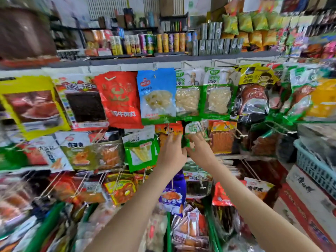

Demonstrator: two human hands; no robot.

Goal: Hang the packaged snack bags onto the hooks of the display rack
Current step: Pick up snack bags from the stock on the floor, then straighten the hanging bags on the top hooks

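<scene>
Below the blue bag [156, 95], the left hand [171, 149] and right hand [199, 145] both pinch a green bag [192, 128] to hang it.

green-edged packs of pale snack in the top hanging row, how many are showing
2, side by side just right of the blue pack: the nearer pack beside it and the farther pack beyond. More may hang hidden behind them.
</scene>
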